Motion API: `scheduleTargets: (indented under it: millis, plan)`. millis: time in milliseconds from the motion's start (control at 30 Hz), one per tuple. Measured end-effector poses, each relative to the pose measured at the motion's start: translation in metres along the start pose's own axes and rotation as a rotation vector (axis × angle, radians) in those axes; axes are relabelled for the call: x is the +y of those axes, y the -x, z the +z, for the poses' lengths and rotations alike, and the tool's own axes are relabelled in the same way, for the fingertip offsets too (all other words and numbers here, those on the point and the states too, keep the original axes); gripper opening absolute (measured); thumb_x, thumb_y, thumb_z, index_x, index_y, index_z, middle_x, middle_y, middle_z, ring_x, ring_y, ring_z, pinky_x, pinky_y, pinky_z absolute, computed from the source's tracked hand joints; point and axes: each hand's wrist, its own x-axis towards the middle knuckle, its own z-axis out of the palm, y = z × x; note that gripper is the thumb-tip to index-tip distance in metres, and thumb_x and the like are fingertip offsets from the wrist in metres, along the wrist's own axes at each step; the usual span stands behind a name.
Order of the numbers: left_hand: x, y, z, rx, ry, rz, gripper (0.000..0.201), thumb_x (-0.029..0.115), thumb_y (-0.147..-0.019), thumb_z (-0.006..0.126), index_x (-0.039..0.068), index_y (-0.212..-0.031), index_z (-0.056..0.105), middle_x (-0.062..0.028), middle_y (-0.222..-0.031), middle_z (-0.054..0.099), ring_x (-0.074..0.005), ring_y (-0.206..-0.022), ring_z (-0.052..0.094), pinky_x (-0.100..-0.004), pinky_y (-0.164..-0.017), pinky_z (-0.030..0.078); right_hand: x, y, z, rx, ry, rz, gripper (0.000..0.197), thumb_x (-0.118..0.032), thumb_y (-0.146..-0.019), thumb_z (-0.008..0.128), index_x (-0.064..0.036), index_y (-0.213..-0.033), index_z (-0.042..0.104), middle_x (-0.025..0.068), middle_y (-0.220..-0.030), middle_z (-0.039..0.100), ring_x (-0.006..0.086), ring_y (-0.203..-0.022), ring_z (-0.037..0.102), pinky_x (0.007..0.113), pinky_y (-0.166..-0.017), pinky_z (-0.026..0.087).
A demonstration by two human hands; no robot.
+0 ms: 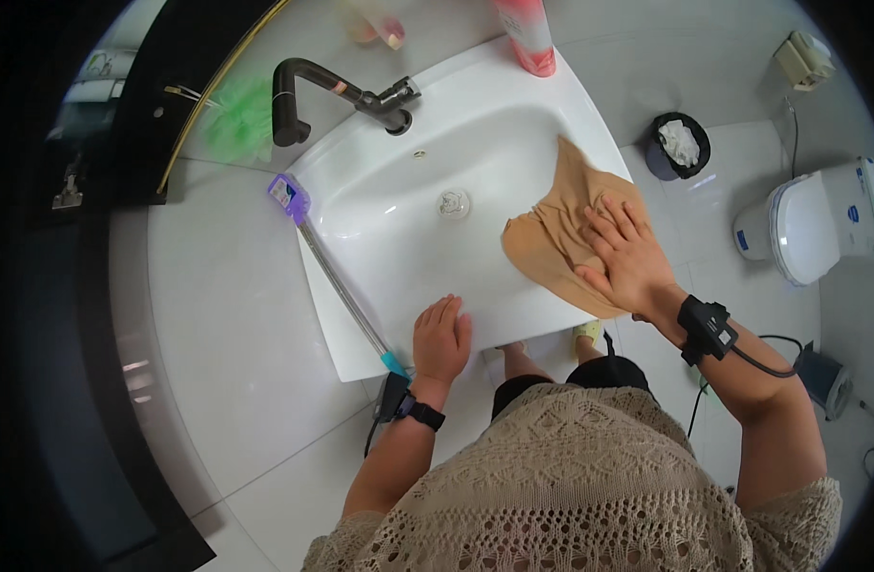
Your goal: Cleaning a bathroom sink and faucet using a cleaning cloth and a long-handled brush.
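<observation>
My right hand lies flat with its fingers spread on a tan cloth. The wrinkled cloth drapes over the right rim of the white sink and partly into the bowl. At the sink's front edge rests my left hand, its fingers stretched out side by side and the thumb a little apart, with nothing in it. Close by that hand ends a long metal rod with a teal tip and a purple head. It lies along the sink's left rim.
A dark faucet arches over the back left of the sink. On the back right corner stands a pink-and-white bottle. Green mesh hangs at the left. Right of the sink are a lined trash bin and a white toilet.
</observation>
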Motion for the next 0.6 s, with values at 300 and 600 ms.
scheduleTargets:
  millis: [300, 600]
  plan:
    - [-0.009, 0.002, 0.002, 0.021, 0.065, -0.042, 0.031, 0.024, -0.094, 0.050, 0.002, -0.112, 0.062, -0.0168, -0.114, 0.063, -0.0338, -0.109, 0.058, -0.0466, -0.101, 0.040, -0.119, -0.018, 0.038, -0.049, -0.202, -0.133, 0.070, -0.054, -0.090, 0.045, 0.0032, -0.130, 0.050, 0.0208, -0.127, 0.054, 0.0349, -0.123, 0.046, 0.043, -0.105, 0.031]
    - [-0.056, 0.035, -0.023, 0.005, -0.184, -0.374, 0.043, 0.032, -0.101, 0.038, 0.002, -0.125, 0.056, -0.0202, -0.134, 0.052, -0.0364, -0.130, 0.043, -0.0506, -0.112, 0.023, -0.211, -0.058, 0.063, -0.140, -0.225, -0.322, 0.071, -0.052, -0.092, 0.047, 0.0037, -0.136, 0.042, 0.0217, -0.136, 0.047, 0.0357, -0.131, 0.039, 0.044, -0.109, 0.029]
